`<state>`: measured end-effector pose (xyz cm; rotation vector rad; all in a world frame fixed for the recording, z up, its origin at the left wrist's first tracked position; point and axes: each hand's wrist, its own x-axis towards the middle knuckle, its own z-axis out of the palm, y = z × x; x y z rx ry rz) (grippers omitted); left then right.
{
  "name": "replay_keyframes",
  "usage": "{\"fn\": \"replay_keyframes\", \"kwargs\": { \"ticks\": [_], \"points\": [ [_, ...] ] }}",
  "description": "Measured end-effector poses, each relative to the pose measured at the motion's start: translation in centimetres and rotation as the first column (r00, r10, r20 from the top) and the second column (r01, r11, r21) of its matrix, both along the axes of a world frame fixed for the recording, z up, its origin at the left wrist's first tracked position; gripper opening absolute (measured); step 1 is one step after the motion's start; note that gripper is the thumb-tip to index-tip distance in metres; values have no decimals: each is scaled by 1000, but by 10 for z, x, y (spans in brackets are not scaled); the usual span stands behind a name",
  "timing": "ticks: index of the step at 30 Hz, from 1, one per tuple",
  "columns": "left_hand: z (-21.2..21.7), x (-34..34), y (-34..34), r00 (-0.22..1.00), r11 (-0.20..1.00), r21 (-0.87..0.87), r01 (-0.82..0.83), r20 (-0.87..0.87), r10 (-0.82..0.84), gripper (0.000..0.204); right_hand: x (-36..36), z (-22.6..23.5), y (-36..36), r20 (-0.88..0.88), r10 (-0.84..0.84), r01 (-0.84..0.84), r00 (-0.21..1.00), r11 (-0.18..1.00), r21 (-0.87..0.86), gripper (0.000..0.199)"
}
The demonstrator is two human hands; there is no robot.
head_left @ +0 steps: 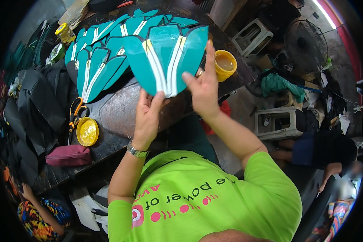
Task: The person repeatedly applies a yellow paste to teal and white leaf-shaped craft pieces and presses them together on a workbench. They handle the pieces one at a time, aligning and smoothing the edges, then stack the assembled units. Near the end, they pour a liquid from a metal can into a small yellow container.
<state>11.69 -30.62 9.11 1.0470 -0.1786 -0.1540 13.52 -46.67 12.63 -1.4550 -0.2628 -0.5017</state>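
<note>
A teal shoe upper (pixel 137 66) with two white stripes and dark-edged notches along its top is held up over the table in front of me. My left hand (pixel 148 115) pinches its narrow lower end between thumb and fingers. On the right side, my right hand (pixel 204 86) has its thumb against the face of the piece and long fingers up along the edge; they are slightly blurred. Behind it lies a spread of similar teal pieces (pixel 88 82), overlapping each other. Just right of my right hand stands a yellow tub (pixel 226 66) holding a pale brownish substance.
On the dark table (pixel 105 143) lie orange-handled scissors (pixel 74 115), a yellow lid (pixel 87 131) and a maroon pouch (pixel 68 155). Black material (pixel 40 101) is heaped at left, near a yellow-lidded jar (pixel 64 34). Stools (pixel 276 123) and a fan (pixel 306 42) stand right; other people sit nearby.
</note>
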Motion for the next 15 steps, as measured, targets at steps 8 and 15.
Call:
{"fn": "replay_keyframes", "kwargs": {
  "ticks": [8,15],
  "points": [
    [10,40,102,765,184,748,-637,643,33,35,229,15,-128,-1,4,-4,1000,994,111,102],
    [-12,76,135,842,-137,836,-531,539,25,69,379,35,-171,-272,-428,342,862,887,-311,99]
  ]
}}
